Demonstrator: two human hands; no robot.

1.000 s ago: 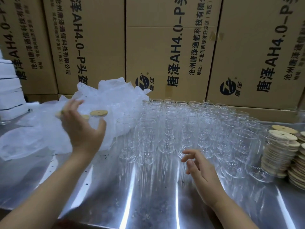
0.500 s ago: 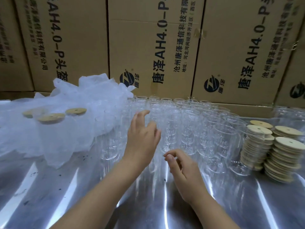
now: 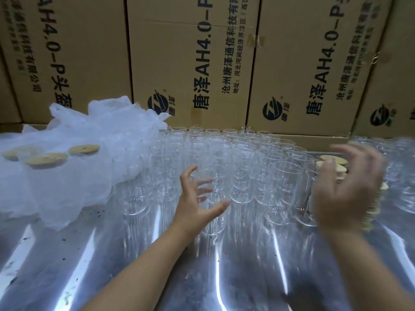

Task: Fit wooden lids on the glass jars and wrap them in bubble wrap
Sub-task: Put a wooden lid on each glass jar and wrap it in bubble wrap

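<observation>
Head view: the left hand (image 3: 197,205) hovers with fingers spread and empty at the near edge of a dense cluster of open glass jars (image 3: 235,158), which stand upright on the shiny metal table (image 3: 247,277). The right hand (image 3: 345,191) is blurred but seems likewise splayed and empty, in front of stacked wooden lids (image 3: 332,159) at the cluster's right. On the left, a heap of bubble wrap (image 3: 74,187) surrounds lidded jars (image 3: 46,158). Printed cardboard boxes (image 3: 190,63) stand behind
</observation>
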